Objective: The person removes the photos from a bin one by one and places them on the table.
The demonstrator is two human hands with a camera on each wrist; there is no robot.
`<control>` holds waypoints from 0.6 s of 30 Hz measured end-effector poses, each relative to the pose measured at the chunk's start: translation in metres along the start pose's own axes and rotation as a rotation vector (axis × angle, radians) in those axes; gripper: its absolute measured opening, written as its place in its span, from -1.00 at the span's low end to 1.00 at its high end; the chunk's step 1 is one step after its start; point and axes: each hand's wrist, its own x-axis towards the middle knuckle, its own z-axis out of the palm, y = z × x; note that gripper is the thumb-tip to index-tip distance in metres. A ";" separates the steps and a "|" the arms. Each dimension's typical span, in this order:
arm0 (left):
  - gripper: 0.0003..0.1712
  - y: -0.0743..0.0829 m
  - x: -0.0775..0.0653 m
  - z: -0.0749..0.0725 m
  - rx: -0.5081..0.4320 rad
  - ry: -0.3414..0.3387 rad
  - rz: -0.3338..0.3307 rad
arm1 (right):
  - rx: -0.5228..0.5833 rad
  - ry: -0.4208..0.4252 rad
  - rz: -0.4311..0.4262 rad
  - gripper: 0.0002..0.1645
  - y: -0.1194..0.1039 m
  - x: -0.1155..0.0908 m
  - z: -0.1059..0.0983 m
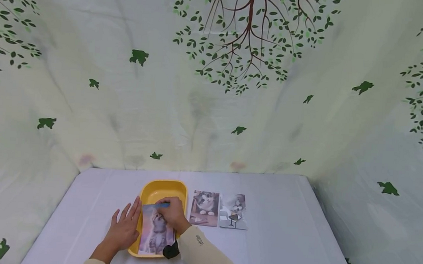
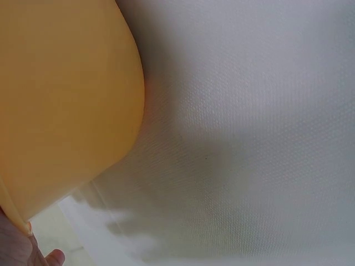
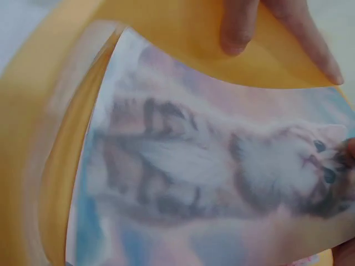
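Note:
A yellow tray point(image 1: 163, 188) stands on the table, with a kitten picture card point(image 1: 157, 233) in its near part. My right hand point(image 1: 173, 211) pinches the card near its far end; in the right wrist view the kitten card point(image 3: 183, 160) bows, and fingers point(image 3: 345, 257) show at its edge. At the tray's left rim lies my left hand point(image 1: 122, 229), fingers extended. The left wrist view holds mostly the tray's outer wall point(image 2: 66, 94), with part of the left hand point(image 2: 16, 244) at its rim. A pink patterned edge point(image 3: 308, 260) peeks from beneath the card.
Right of the tray, two more cat picture cards lie side by side, a brown-toned card point(image 1: 204, 208) and a grey-white card point(image 1: 233, 211). White cloth covers the table point(image 1: 281, 231). Behind it hangs a pale curtain point(image 1: 197, 119) with printed leaves.

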 end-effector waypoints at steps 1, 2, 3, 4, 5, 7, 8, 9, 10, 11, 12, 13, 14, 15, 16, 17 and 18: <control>-0.03 0.000 0.000 0.000 0.001 0.008 0.003 | 0.003 0.015 -0.001 -0.89 0.000 0.000 -0.001; -0.03 0.000 0.000 0.000 0.003 0.012 0.004 | 0.003 0.031 -0.005 -0.88 -0.001 0.001 -0.003; -0.03 0.001 0.000 0.000 0.006 0.016 0.006 | 0.014 0.044 -0.012 -0.88 -0.002 0.002 -0.005; -0.03 0.001 0.000 0.000 0.008 0.018 0.008 | 0.033 0.055 -0.015 -0.88 -0.003 0.002 -0.007; -0.04 0.001 0.000 0.000 0.007 0.025 0.011 | 0.049 0.070 -0.021 -0.88 -0.004 0.004 -0.010; -0.03 0.001 0.000 0.000 0.011 0.020 0.014 | 0.100 0.083 -0.025 -0.87 -0.007 0.006 -0.018; -0.03 0.000 0.000 0.000 0.016 0.016 0.013 | 0.123 0.091 -0.033 -0.86 -0.008 0.008 -0.022; -0.04 0.000 0.000 0.000 0.018 0.008 0.012 | 0.159 0.089 -0.039 -0.86 -0.009 0.009 -0.027; -0.03 0.000 0.000 0.001 0.018 0.009 0.011 | 0.193 0.091 -0.049 -0.85 -0.011 0.011 -0.033; -0.02 0.000 0.001 0.001 0.020 0.009 0.010 | 0.227 0.098 -0.064 -0.84 -0.013 0.013 -0.039; -0.02 0.000 0.001 0.002 0.019 0.001 0.007 | 0.266 0.106 -0.071 -0.83 -0.015 0.015 -0.045; -0.02 0.000 0.001 0.002 0.019 -0.007 0.002 | 0.302 0.123 -0.081 -0.83 -0.016 0.018 -0.052; -0.02 0.000 0.002 0.003 0.021 -0.014 -0.003 | 0.335 0.144 -0.088 -0.81 -0.019 0.021 -0.059; -0.02 0.000 0.002 0.003 0.020 -0.020 -0.008 | 0.375 0.163 -0.095 -0.80 -0.021 0.024 -0.067; -0.02 0.001 0.003 0.003 0.020 -0.022 -0.013 | 0.397 0.188 -0.105 -0.78 -0.023 0.027 -0.076; -0.02 0.001 0.003 0.003 0.021 -0.029 -0.019 | 0.409 0.212 -0.115 -0.77 -0.025 0.030 -0.086; -0.03 0.001 0.003 0.003 0.024 -0.036 -0.025 | 0.417 0.228 -0.121 -0.76 -0.026 0.033 -0.096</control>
